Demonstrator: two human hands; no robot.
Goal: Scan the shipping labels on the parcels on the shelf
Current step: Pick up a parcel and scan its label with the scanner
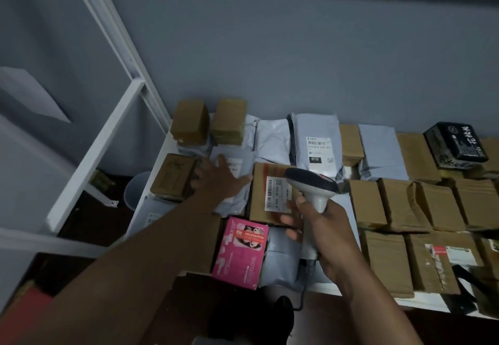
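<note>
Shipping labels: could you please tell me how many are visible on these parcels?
5: grey mailer at the back; brown box below the scanner; one partly under the left hand; one at the front left edge of the shelf; one on the front right box. Others may be hidden.

Scanner (pixel 313 185) over labelled box (pixel 270 193)

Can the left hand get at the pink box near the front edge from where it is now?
Probably yes: the left hand holds nothing, and the pink box lies uncovered just beside that forearm.
</note>
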